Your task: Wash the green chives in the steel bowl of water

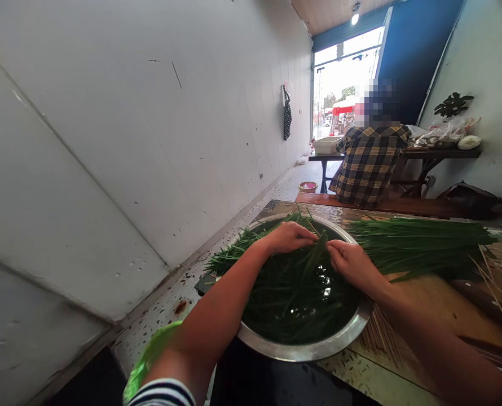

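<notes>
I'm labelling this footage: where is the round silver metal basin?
At the head view's lower middle, the basin sits beneath the left hand and right hand, left of the long green leaves piled on the wooden table.

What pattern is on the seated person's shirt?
The shirt is dark-and-tan plaid, clearest in the head view.

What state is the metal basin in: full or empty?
Not empty: the metal basin holds green leaves in liquid, shown by bright glints on the dark surface. Its depth, I cannot tell.
</notes>
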`<action>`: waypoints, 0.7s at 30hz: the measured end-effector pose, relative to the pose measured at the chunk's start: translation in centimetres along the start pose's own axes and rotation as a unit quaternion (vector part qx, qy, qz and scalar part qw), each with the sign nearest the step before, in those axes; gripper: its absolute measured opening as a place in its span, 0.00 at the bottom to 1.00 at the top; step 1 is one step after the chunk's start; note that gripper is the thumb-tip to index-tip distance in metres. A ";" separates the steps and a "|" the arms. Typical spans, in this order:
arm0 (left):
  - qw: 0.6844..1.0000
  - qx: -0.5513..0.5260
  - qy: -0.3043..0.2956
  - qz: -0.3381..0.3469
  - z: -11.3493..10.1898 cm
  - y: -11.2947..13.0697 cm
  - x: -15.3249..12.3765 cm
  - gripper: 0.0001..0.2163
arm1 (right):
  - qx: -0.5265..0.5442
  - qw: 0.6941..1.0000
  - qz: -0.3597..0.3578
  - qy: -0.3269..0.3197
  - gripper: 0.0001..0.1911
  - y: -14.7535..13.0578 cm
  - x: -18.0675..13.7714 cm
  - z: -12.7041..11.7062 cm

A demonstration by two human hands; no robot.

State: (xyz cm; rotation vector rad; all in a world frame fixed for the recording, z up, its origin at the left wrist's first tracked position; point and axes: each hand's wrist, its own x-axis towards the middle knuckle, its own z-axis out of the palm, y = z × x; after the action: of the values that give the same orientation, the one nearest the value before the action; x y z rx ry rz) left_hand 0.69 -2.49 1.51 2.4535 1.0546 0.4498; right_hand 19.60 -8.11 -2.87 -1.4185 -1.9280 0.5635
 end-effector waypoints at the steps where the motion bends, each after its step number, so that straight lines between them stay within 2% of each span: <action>1: 1.000 0.011 -0.016 -0.007 -0.4 0.1 -0.2 0.14 | 0.000 1.000 0.002 0.002 0.15 0.0 0.0 0.0; 2: 0.999 0.025 -0.006 -0.030 -0.7 0.0 -0.4 0.14 | 0.000 1.000 0.003 0.005 0.15 0.1 0.0 0.1; 3: 0.997 0.039 0.028 -0.063 -1.0 -0.2 -0.5 0.14 | -0.001 1.000 0.004 0.009 0.15 0.1 0.0 0.1; 5: 0.982 0.046 0.132 -0.129 -1.4 -1.2 -0.5 0.14 | -0.002 1.000 0.004 0.011 0.15 0.2 0.1 0.2; 6: 0.972 0.032 0.178 -0.151 -1.5 -1.8 -0.5 0.15 | -0.002 1.000 0.003 0.010 0.15 0.3 0.1 0.2; 8: 0.957 -0.029 0.230 -0.177 -1.6 -2.9 -0.4 0.16 | -0.002 1.000 0.001 0.006 0.15 0.3 0.1 0.2; 10: 0.946 -0.090 0.242 -0.196 -1.7 -3.5 -0.3 0.15 | -0.003 1.000 0.001 0.006 0.15 0.2 0.1 0.2; 12: 0.937 -0.093 0.251 -0.226 -1.8 -3.8 -0.4 0.14 | -0.004 1.000 0.001 0.007 0.15 0.2 0.1 0.2; 15: 0.919 0.004 0.293 -0.264 -1.6 -4.1 -0.3 0.13 | -0.004 1.000 0.004 0.008 0.15 0.2 0.1 0.2; 17: 0.914 0.071 0.310 -0.251 -0.9 -4.3 0.2 0.14 | -0.006 1.000 0.006 0.009 0.15 0.2 0.0 0.3; 19: 0.922 0.125 0.296 -0.216 0.1 -4.3 1.0 0.14 | -0.007 1.000 0.004 0.010 0.15 0.2 0.0 0.2; 21: 0.929 0.169 0.254 -0.207 1.1 -4.0 1.8 0.13 | -0.010 1.000 0.002 0.008 0.16 0.2 -0.1 0.1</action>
State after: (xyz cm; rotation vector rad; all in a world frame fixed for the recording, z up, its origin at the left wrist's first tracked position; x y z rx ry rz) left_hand -0.06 1.04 -1.18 2.3388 1.9607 0.8454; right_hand 19.63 -8.15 -3.12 -1.4361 -1.9233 0.5345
